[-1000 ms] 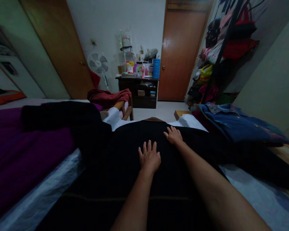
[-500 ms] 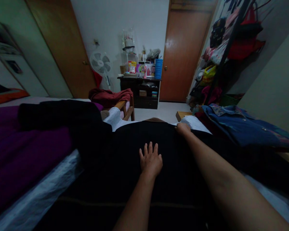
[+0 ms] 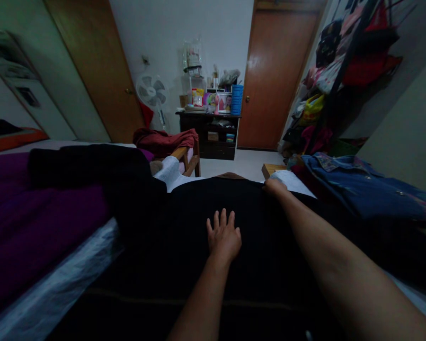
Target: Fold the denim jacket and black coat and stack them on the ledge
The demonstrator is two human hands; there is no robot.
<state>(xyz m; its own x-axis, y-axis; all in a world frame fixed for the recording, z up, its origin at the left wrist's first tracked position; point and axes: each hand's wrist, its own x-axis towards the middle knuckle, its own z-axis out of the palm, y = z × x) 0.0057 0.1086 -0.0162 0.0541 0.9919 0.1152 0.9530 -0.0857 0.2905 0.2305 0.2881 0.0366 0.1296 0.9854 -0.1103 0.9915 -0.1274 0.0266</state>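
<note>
A black jacket with a brown collar lies spread out in front of me, its sleeves reaching to both sides. My left hand rests flat on the middle of it, fingers spread. At the far edge, right of the collar, my right hand has its fingers closed on the jacket's shoulder edge; the fingertips are partly hidden. The left sleeve lies over a purple cloth.
A folded denim garment lies at the right. A dark red cloth hangs over a wooden frame ahead. Beyond stand a fan, a dark cabinet and a door. Bags hang at the right.
The view has shifted slightly, so the room sits a little further right. Both hands keep their places on the jacket.
</note>
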